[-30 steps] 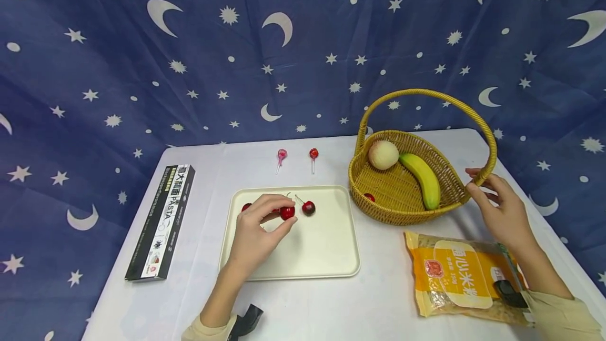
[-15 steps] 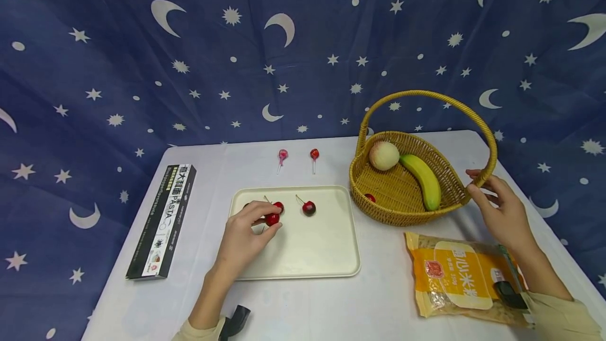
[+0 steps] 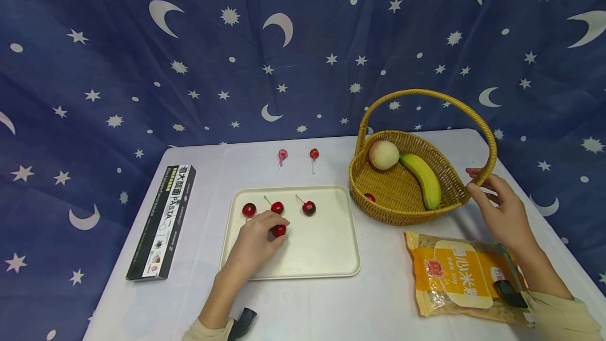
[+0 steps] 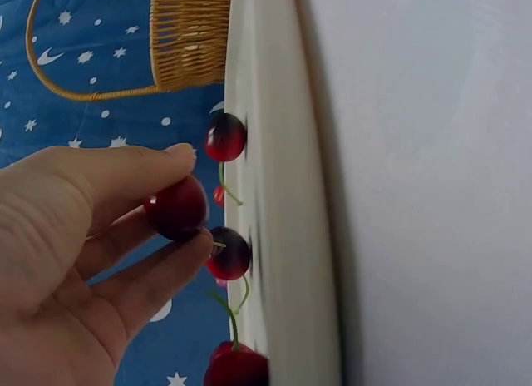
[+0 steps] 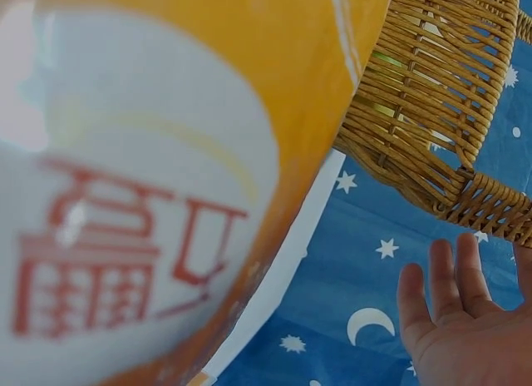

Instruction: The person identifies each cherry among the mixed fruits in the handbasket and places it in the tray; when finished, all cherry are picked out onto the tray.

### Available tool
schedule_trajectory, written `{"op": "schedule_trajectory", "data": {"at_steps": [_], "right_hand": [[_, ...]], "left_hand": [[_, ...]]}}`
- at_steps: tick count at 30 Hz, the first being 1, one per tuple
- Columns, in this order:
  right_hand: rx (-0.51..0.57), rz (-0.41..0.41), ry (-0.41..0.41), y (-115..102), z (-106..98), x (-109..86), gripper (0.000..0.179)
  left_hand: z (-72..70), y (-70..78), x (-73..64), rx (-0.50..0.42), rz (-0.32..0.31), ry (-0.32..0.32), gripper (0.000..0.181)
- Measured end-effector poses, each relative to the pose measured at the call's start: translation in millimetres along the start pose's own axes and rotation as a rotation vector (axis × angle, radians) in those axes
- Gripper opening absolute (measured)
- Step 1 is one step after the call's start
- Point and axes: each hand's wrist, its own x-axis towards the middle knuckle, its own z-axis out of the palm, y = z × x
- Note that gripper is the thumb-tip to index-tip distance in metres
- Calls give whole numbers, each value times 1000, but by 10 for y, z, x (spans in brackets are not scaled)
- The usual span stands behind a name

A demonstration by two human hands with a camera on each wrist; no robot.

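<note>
My left hand (image 3: 253,243) pinches a dark red cherry (image 4: 177,208) between thumb and fingertips, low over the left part of a cream tray (image 3: 322,246). Three other cherries lie in the tray: one at the left (image 3: 249,210), one just beyond my fingers (image 3: 277,208) and one near the middle (image 3: 309,208). At the right, my right hand (image 3: 508,217) holds the lower end of the handle of a wicker basket (image 3: 393,217), thumb on the near side. Inside the basket are a peach (image 3: 384,155), a banana (image 3: 426,183) and a partly hidden red cherry (image 3: 370,197).
Two lollipops, one pink (image 3: 282,154) and one red (image 3: 314,154), lie behind the tray. A black pasta box (image 3: 161,222) lies at the left. An orange packet of rice noodles (image 3: 456,275) lies under my right forearm. A starry blue cloth (image 3: 303,51) hangs behind the table.
My left hand, with the cherry in its fingers, has moved left and then nearer to me over the tray, uncovering the left cherries. My right hand and the basket have stayed put.
</note>
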Motion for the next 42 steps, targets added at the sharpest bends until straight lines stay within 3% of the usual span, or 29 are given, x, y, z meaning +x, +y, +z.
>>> {"op": "schedule_trajectory", "data": {"at_steps": [4, 12, 27, 36, 42], "right_hand": [[11, 1, 1, -17, -3, -3, 44], [24, 8, -12, -40, -9, -10, 44], [22, -30, 1, 6, -3, 18, 42], [22, -37, 0, 5, -5, 14, 42], [21, -37, -2, 0, -9, 15, 42]], "left_hand": [[48, 20, 9, 47, 7, -56, 24], [127, -1, -7, 98, -7, -95, 25], [68, 58, 5, 67, 29, -11, 26], [36, 231, 237, -77, 195, 166, 5], [44, 502, 558, -184, 249, 149, 16]]}}
